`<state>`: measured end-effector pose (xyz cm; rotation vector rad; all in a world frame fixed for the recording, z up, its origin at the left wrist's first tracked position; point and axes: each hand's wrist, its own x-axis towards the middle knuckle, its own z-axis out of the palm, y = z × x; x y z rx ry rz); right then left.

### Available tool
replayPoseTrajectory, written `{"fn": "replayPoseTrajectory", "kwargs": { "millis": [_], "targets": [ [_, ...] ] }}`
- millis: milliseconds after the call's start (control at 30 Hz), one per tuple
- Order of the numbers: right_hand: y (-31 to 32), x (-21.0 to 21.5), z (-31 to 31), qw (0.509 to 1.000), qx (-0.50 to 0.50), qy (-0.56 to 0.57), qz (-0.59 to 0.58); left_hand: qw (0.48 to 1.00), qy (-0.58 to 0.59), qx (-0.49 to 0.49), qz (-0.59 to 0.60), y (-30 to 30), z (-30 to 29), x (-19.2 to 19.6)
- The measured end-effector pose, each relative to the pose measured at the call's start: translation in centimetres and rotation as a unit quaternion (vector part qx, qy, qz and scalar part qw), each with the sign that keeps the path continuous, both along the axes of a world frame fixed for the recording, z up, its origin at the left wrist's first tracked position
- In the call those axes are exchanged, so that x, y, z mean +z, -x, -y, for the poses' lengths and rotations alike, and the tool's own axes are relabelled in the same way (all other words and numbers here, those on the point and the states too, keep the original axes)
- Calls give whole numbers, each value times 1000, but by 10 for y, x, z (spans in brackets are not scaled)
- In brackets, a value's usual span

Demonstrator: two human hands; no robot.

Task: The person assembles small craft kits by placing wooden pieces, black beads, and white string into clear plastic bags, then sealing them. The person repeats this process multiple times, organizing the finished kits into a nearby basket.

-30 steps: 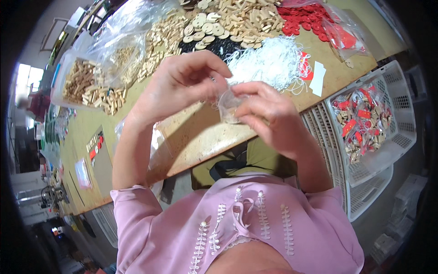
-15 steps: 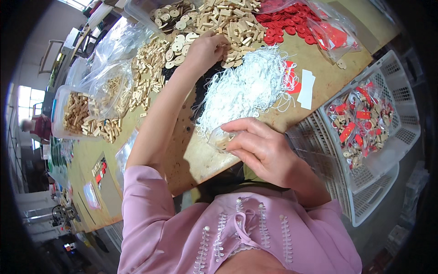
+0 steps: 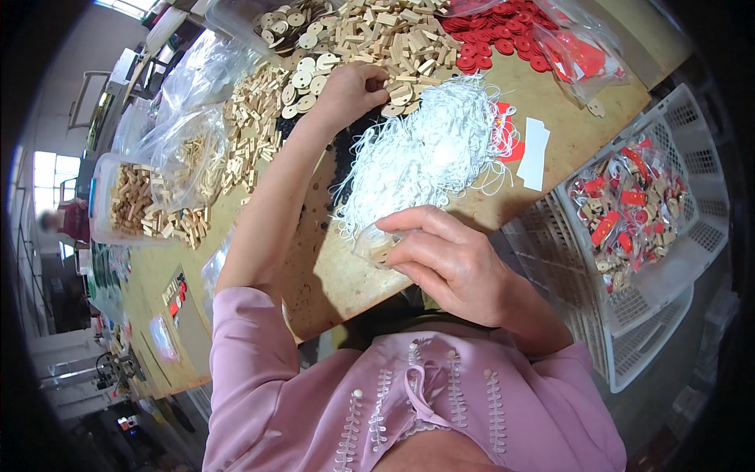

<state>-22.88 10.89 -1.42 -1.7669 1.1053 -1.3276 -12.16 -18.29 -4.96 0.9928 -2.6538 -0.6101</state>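
My left hand [image 3: 350,96] is stretched across the table among the wooden parts, its fingers pinched together at a heap of round wooden discs [image 3: 403,96]. Whatever lies between those fingertips is hidden. Closer to my body, my right hand [image 3: 460,267] grips a small clear plastic bag [image 3: 371,245] with pale wooden pieces showing inside. Just beyond the bag spreads a big tangle of white strings [image 3: 425,149]. Small black pieces [image 3: 344,161] lie between the strings and my left forearm.
Wooden blocks [image 3: 393,35] and red discs [image 3: 503,35] are heaped at the back. A clear plastic tub [image 3: 102,208] of wooden sticks stands left. White cards [image 3: 535,153] lie right of the strings. Beyond the table's right edge, a white basket [image 3: 641,303] holds filled bags.
My left hand's fingers have drawn in a little at the disc heap. My right hand and its bag are nearly still. The view has shifted slightly.
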Motion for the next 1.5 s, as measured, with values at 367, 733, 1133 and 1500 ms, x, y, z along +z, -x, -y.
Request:
{"fn": "replayPoseTrajectory", "kwargs": {
  "millis": [367, 733, 1133, 1500],
  "targets": [
    [0, 0, -1, 1000, -3, -13, -3, 962, -206, 23, -181, -15, 20, 0],
    [-4, 2, -2, 1000, 9, -19, 4, 906, -356, 94, -210, -14, 15, -6],
    [-8, 1, -1, 1000, 5, -5, 0, 950, -221, 6, -220, -16, -2, -20],
    [-12, 1, -1, 1000, 6, -6, -2, 719, -556, 20, -418, -23, -12, 4]
  ]
}}
